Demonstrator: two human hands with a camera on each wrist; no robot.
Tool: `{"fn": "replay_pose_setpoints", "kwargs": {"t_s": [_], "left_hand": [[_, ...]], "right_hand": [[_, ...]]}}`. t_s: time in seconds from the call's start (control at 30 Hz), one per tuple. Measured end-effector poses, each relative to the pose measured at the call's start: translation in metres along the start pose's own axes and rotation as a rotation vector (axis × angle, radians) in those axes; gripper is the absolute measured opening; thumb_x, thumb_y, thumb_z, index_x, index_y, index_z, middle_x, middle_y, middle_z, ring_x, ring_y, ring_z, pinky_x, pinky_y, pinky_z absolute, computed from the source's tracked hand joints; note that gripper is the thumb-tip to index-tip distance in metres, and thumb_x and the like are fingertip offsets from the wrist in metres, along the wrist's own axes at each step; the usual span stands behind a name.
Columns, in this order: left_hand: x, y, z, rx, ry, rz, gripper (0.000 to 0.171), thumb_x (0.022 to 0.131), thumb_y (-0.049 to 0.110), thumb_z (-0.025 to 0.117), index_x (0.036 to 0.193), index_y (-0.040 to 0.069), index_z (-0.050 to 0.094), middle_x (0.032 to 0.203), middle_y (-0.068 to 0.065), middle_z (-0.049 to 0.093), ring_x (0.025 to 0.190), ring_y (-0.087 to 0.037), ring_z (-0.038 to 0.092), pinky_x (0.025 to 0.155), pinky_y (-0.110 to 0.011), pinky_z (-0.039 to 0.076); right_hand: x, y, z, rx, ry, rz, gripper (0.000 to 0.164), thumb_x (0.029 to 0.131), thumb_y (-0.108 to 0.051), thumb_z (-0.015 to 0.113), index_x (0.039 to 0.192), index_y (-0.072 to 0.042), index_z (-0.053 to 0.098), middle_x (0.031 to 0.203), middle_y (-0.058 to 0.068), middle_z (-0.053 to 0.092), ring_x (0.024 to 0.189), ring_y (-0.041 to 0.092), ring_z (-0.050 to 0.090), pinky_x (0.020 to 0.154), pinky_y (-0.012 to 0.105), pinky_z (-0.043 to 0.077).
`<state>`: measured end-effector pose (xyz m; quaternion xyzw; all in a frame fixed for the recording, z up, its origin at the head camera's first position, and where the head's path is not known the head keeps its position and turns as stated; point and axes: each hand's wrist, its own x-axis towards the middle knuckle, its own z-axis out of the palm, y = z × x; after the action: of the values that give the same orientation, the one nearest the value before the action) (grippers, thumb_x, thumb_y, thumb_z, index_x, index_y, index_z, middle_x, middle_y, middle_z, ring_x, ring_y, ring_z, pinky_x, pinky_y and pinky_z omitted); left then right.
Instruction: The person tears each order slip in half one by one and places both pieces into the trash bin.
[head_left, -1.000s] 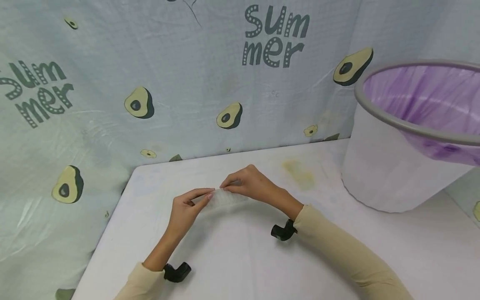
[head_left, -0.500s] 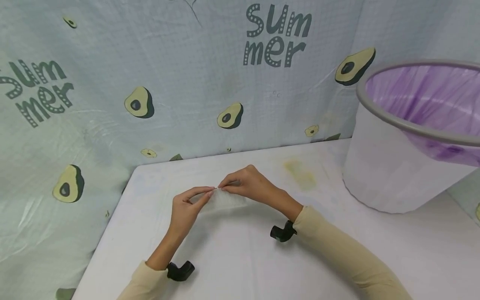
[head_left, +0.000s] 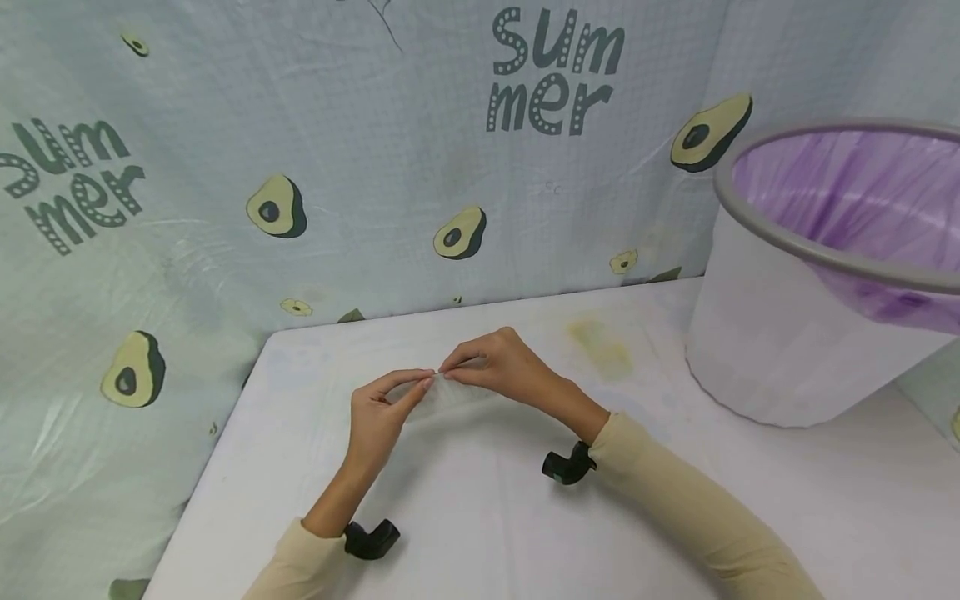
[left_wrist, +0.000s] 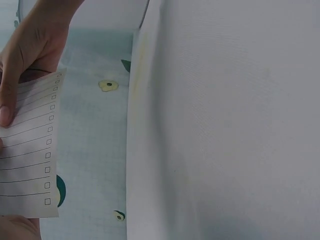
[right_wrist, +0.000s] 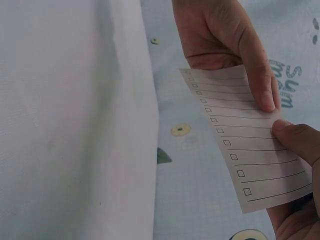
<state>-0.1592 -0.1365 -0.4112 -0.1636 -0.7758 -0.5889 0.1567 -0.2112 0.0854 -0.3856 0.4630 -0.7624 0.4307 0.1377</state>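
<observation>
A small sheet of checklist paper (head_left: 453,400), pale and hard to make out from the head, is held up over the table between both hands. My left hand (head_left: 375,421) pinches its upper edge between thumb and fingers. Just beside it, my right hand (head_left: 504,367) pinches the same edge, the fingertips of the two hands almost touching. Ruled lines and a column of small boxes show on the checklist paper (right_wrist: 235,142) in the right wrist view. The left wrist view shows the paper (left_wrist: 30,155) too, with the right hand (left_wrist: 37,47) at its upper end.
A white bin (head_left: 787,350) with a grey rim and purple liner stands on the right of the white-covered table (head_left: 480,517). Behind hangs a pale curtain (head_left: 360,150) printed with avocados and lettering. Each wrist carries a black camera mount (head_left: 372,540).
My left hand has shifted slightly to the right and up, towards the right hand. The right hand stays nearly in place, and both keep their pinch on the paper.
</observation>
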Motion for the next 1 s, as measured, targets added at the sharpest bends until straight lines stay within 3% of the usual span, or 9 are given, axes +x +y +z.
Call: {"fn": "replay_pose_setpoints", "kwargs": {"t_s": [0.5,0.8,1.0], "left_hand": [[0.009,0.006,0.007,0.003,0.0,0.041,0.009,0.09,0.009,0.079,0.098,0.007,0.081,0.097,-0.006,0.078,0.098,-0.013,0.071,0.086,-0.028,0.055],[0.01,0.009,0.008,-0.039,-0.007,0.019,0.011,0.088,0.003,0.078,0.1,0.003,0.079,0.099,-0.011,0.077,0.097,-0.012,0.07,0.086,-0.027,0.055],[0.012,0.009,0.009,-0.041,-0.01,0.021,0.01,0.089,0.008,0.079,0.099,0.006,0.08,0.098,-0.008,0.078,0.098,-0.014,0.07,0.086,-0.029,0.055]], "right_hand": [[-0.002,-0.004,-0.004,-0.016,0.075,0.017,0.008,0.088,-0.008,0.08,0.096,-0.009,0.082,0.091,-0.001,0.079,0.085,0.006,0.074,0.074,0.018,0.057],[-0.002,-0.007,-0.004,-0.024,0.092,0.027,0.008,0.088,-0.01,0.081,0.096,-0.01,0.082,0.09,-0.001,0.079,0.084,0.005,0.073,0.07,0.019,0.056],[-0.003,-0.007,-0.005,-0.028,0.1,0.039,0.008,0.088,-0.011,0.081,0.096,-0.01,0.082,0.09,-0.002,0.079,0.084,0.005,0.073,0.069,0.02,0.056]]}}
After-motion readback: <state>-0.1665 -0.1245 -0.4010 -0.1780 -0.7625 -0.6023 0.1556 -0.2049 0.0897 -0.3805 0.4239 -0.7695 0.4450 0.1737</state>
